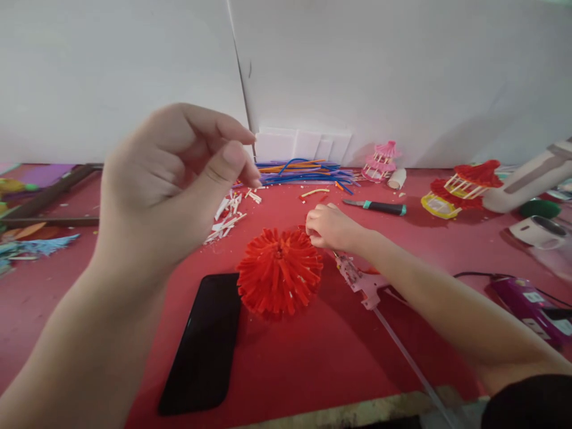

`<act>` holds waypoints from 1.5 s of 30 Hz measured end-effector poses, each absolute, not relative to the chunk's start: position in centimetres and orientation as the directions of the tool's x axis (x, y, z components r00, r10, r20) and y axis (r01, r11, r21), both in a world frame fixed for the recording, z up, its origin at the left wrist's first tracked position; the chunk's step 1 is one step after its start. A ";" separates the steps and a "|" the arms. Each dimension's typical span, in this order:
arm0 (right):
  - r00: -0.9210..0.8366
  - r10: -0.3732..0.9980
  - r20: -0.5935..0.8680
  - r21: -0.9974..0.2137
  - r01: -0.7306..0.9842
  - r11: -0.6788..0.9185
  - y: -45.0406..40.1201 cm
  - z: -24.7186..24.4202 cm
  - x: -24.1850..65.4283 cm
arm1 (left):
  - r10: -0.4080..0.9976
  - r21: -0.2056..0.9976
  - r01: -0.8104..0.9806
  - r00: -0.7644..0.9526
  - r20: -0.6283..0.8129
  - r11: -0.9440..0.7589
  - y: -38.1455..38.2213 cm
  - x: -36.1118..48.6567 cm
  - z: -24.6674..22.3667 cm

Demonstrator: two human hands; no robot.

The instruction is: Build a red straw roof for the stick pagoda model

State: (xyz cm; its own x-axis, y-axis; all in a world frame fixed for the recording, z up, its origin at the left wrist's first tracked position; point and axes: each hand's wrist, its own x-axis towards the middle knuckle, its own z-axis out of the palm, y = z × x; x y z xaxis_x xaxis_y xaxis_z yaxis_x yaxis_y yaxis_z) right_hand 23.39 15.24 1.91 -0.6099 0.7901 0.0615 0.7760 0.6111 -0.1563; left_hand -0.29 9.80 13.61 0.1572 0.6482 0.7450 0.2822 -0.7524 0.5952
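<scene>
Red counter (pixel 277 363). Clock centred on red fringed ball (pixel 280 274): black phone (pixel 203 345) at 8, white offcuts (pixel 229 217) at 11, coloured stems (pixel 308 174) at 12, pink tiered model (pixel 381 161) at 1, craft knife (pixel 383 207) at 2, red-yellow model (pixel 469 183) farther out at 2, pink glue gun (pixel 369 287) at 3, purple device (pixel 527 307) beyond.

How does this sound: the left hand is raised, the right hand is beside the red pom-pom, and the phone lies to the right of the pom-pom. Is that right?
Not quite: the head view shows the phone to the left of the red pom-pom. The left hand is raised, and the right hand is beside the pom-pom.
</scene>
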 end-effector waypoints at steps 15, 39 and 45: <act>-0.283 0.787 0.548 -0.722 0.314 0.616 6.7 10.0 22.7 | 0.656 0.425 0.514 0.450 0.607 -0.745 7.8 2.2 12.5; -0.351 0.554 0.755 -0.309 0.555 0.773 1.7 7.4 23.3 | 0.785 0.736 0.324 0.432 0.444 -0.595 6.4 0.7 9.2; -0.422 0.443 0.791 -0.171 0.543 0.822 1.6 5.6 22.5 | 0.804 0.754 0.333 0.426 0.415 -0.566 6.2 0.4 8.0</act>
State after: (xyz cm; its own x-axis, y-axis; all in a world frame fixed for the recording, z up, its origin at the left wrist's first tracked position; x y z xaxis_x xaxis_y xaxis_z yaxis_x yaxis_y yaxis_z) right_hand 22.49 1.62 5.65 -0.4218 0.4430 0.7911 0.5425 0.8224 -0.1713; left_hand 0.38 6.19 8.00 0.4263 0.8037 0.4152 0.3329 -0.5661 0.7541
